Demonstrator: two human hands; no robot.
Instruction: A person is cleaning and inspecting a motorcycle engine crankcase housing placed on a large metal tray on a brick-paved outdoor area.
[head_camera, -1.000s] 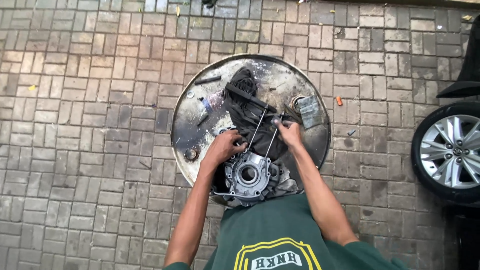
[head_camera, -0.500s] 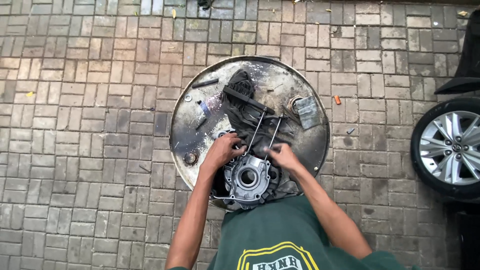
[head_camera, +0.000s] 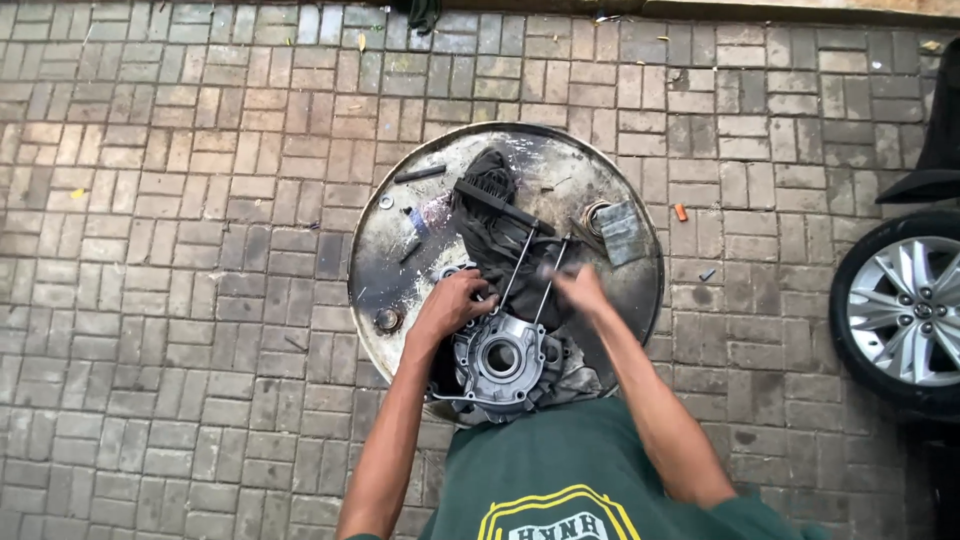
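Gripping engine casing (head_camera: 503, 360), left hand (head_camera: 455, 305), right hand (head_camera: 580, 290) just above

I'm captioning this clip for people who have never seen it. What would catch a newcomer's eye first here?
The round metal drum top at the centre of the brick paving, smeared and littered with small parts. At its near edge lies a grey engine casing with long studs rising from it; the left hand rests on the casing's upper left edge, and the right hand is blurred by the studs. A car wheel shows at the right edge.
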